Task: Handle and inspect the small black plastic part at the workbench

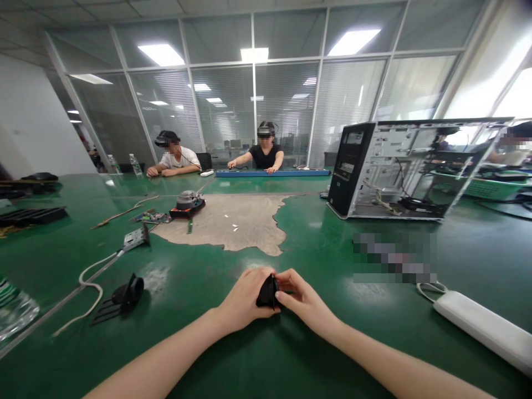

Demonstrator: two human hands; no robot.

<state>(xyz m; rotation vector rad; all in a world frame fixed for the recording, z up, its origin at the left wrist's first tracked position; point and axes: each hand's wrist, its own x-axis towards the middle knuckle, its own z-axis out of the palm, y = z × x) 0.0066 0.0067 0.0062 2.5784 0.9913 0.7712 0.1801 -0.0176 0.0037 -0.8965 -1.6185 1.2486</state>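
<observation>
A small black plastic part (266, 292) is held between both hands low over the green table, in the lower middle of the head view. My left hand (244, 293) wraps round it from the left, fingers over the top and thumb below. From the right, my right hand (300, 296) grips its edge with bent fingers and thumb. The part's exact kind cannot be made out, as the fingers cover much of it. To the left lies another black plastic piece (127, 293) with a round collar and flat prongs, apart from both hands.
An opened computer case (390, 172) stands at the right, near a white power strip (484, 327). A metal bracket (135, 238), white cable (100, 291) and a cooler-like part (188, 204) lie left. Two people sit across the green table (199, 366), behind a blue bar (272, 173).
</observation>
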